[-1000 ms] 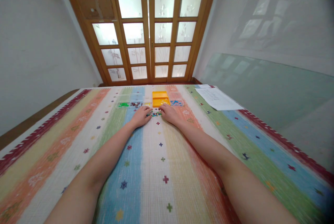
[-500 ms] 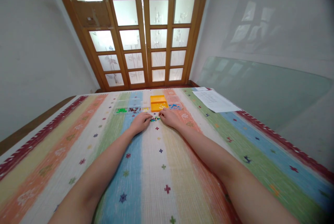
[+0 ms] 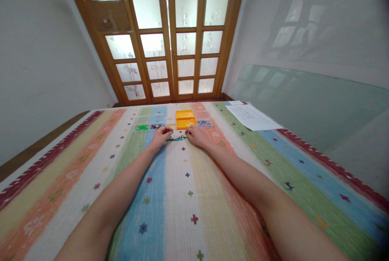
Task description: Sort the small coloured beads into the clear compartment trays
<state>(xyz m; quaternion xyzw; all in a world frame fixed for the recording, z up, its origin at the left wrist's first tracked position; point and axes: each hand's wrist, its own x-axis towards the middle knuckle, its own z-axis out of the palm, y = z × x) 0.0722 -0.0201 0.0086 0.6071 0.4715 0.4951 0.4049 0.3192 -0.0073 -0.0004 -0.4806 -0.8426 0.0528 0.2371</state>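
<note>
Both my arms stretch far out over a striped, many-coloured cloth (image 3: 182,196). A small pile of mixed coloured beads (image 3: 176,138) lies between my hands. My left hand (image 3: 161,135) is lifted slightly at the pile's left end, fingers pinched together near the clear trays; what it pinches is too small to make out. My right hand (image 3: 196,135) rests curled on the cloth at the pile's right end, fingertips touching the beads. Just beyond stand an orange tray (image 3: 185,118) and clear trays holding green beads (image 3: 141,128), dark beads (image 3: 156,126) and blue beads (image 3: 204,123).
A printed white sheet (image 3: 252,116) lies on the cloth at the far right. Wooden doors with frosted glass panes (image 3: 170,46) close the far wall. A glass panel (image 3: 304,107) leans along the right wall. The cloth's left edge (image 3: 45,151) drops to a brown floor.
My left hand has risen from lying flat by the pile and moved a little toward the clear trays, fingers now pinched. The bead pile looks more spread. My right hand has barely shifted.
</note>
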